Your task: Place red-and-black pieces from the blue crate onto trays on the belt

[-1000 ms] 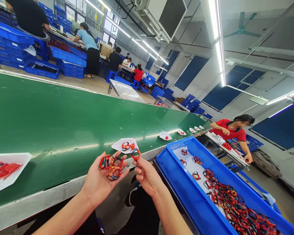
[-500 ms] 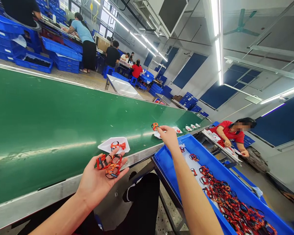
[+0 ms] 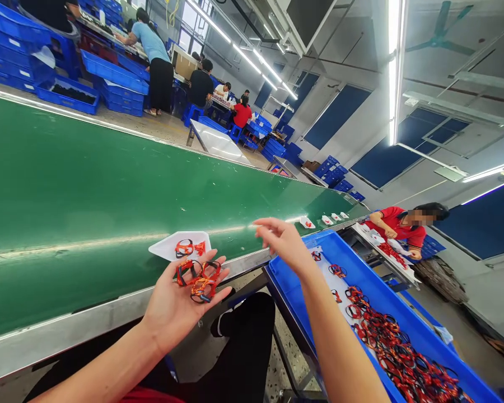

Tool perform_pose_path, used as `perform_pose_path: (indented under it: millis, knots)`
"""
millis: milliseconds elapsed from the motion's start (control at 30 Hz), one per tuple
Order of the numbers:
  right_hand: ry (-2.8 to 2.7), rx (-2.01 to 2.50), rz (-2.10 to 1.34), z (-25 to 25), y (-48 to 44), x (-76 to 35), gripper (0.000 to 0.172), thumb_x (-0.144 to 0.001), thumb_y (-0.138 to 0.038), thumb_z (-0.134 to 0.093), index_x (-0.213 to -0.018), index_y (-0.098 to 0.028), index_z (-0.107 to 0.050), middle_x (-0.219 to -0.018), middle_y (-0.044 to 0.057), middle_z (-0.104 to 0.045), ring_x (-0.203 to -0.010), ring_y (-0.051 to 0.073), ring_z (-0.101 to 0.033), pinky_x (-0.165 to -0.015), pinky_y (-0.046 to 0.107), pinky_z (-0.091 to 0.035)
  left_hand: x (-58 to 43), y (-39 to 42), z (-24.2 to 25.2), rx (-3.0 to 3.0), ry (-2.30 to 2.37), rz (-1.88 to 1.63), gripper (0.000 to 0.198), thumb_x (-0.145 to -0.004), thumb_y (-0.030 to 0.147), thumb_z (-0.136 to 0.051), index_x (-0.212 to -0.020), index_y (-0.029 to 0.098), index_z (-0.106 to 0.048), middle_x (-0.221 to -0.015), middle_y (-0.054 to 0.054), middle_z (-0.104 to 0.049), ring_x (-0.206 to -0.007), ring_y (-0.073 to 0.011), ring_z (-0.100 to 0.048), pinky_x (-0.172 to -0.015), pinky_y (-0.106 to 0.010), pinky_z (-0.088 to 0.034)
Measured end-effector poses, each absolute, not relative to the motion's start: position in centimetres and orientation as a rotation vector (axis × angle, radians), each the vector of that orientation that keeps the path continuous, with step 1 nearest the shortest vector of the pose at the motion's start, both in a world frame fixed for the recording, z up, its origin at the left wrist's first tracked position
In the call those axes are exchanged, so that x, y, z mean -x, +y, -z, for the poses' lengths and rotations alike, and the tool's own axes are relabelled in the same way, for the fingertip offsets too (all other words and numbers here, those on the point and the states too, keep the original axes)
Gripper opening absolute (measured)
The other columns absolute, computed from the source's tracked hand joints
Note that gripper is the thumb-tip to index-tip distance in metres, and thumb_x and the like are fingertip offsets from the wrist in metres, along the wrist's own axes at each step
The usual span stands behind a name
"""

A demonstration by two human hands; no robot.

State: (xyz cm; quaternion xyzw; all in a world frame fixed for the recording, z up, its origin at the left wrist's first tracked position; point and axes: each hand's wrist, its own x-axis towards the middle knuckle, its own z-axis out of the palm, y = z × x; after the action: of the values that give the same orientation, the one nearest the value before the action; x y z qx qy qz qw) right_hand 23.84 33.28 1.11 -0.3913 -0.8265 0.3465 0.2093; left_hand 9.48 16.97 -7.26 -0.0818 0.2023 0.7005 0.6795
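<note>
My left hand (image 3: 172,305) lies palm up, cradling several braided red, orange and navy cord loops (image 3: 198,281), probably bracelets. My right hand (image 3: 283,243) is raised over the metal edge of the green conveyor belt (image 3: 88,179), fingers apart and holding nothing. Beyond my left hand, a white plastic tray (image 3: 180,245) rests on the belt with two small red-and-dark cord pieces (image 3: 185,248) on it. Lower right, a blue plastic crate (image 3: 319,263) lined with white holds a heap of similar cord loops (image 3: 397,352), close below my right forearm.
More white trays (image 3: 306,223) sit along the belt's far stretch. A co-worker in a red shirt (image 3: 397,226) works at a bench across the crate. Stacked blue crates (image 3: 113,84) and other workers fill the floor beyond the belt.
The cord loop held up at my right fingertips no longer shows, and that hand's fingers are spread. My view has shifted slightly, and my left hand still carries its loops.
</note>
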Motion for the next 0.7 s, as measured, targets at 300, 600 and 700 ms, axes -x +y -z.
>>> perform_pose_path:
  millis: [300,600,700]
  knots:
    - [-2.488,0.926,-0.509,3.2,25.1,-22.6,0.014,-0.086,-0.023,-0.053,-0.086,-0.024,-0.067,-0.079,0.000,-0.065,-0.069,0.012,-0.058,-0.064,0.023,-0.040,-10.8,17.4,7.8,0.217,0.525,-1.555,0.040,-0.082,0.031,-0.052,-0.118,0.017,-0.059,-0.111,-0.013,-0.067,-0.094,-0.0291,-0.066,-0.088,-0.058,-0.046]
    - [-1.527,0.921,-1.679,4.0,26.7,-22.7,0.038,-0.071,-0.051,-0.069,-0.079,-0.015,-0.061,-0.065,-0.001,-0.054,-0.043,0.004,-0.034,-0.038,0.017,-0.024,-10.4,16.4,6.0,0.290,0.598,-1.476,0.028,-0.078,0.032,-0.061,-0.101,0.014,-0.062,-0.089,-0.010,-0.070,-0.068,-0.0210,-0.067,-0.069,-0.041,-0.055]
    - [-1.118,0.879,-1.982,4.1,26.2,-22.7,0.043,-0.058,-0.045,-0.081,-0.081,-0.014,-0.061,-0.072,-0.002,-0.053,-0.046,0.001,-0.034,-0.037,0.013,-0.022,-10.0,16.6,6.9,0.262,0.504,-1.433,0.023,-0.079,0.038,-0.061,-0.080,0.015,-0.060,-0.068,-0.002,-0.062,-0.053,-0.0150,-0.059,-0.046,-0.027,-0.049]
